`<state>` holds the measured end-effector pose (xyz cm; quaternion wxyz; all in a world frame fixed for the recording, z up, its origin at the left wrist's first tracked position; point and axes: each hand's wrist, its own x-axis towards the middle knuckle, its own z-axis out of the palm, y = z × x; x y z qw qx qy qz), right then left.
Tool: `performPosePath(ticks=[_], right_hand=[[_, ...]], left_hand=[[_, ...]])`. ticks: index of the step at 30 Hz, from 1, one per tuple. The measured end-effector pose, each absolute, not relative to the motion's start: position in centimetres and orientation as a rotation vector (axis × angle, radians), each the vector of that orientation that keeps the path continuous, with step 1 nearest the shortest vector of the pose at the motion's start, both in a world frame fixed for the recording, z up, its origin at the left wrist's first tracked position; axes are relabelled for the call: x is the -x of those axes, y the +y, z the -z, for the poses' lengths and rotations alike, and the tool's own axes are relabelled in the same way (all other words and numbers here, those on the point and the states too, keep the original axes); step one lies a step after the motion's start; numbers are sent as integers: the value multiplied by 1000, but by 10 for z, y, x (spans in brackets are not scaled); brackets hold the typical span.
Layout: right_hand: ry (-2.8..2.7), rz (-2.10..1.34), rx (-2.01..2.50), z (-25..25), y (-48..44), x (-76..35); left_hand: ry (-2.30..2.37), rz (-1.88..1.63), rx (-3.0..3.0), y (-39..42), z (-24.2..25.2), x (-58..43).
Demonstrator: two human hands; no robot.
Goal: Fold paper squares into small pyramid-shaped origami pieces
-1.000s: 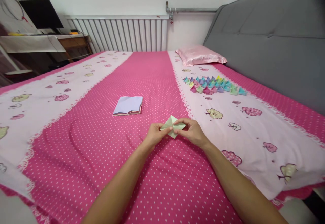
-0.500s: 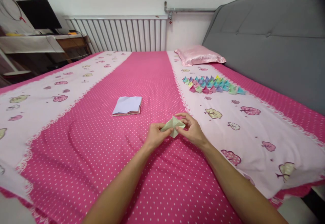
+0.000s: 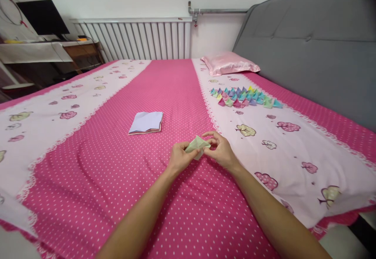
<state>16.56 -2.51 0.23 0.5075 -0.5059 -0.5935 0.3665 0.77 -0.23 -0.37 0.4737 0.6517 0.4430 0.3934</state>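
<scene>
A partly folded piece of pale green origami paper [image 3: 197, 144] is held between both hands above the pink dotted bedspread. My left hand [image 3: 182, 157] pinches its left side, the thumb lying across the front. On the right edge, my right hand [image 3: 219, 149] grips it between thumb and fingers, with the index finger arched above. A stack of square paper [image 3: 146, 122], light lavender on top, lies on the bed beyond my left hand. Several small folded paper shapes [image 3: 245, 96] in many colours stand in rows farther off to the right.
A pink pillow [image 3: 230, 62] rests at the far right of the bed [image 3: 164, 86], beside the grey headboard [image 3: 282, 35]. Along the back wall runs a white radiator [image 3: 138, 39]. At the far left, a desk [image 3: 35, 52] carries a black monitor [image 3: 44, 17].
The green paper's top flaps have come together into a flatter peak, and its lower point is now mostly behind the fingers. My right thumb has shifted slightly towards the paper's edge.
</scene>
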Motion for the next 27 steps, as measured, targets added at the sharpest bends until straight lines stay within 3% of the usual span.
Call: performPosePath(ticks=[15,27], right_hand=[[-1352,-901,1293,-5,-25,-173],[-1227,-1355,1027,-5,-26,-168]], left_hand=[[1114,-939,-1512,-1,-2,-6],[1036,-952,-1352,-3,-6,-5]])
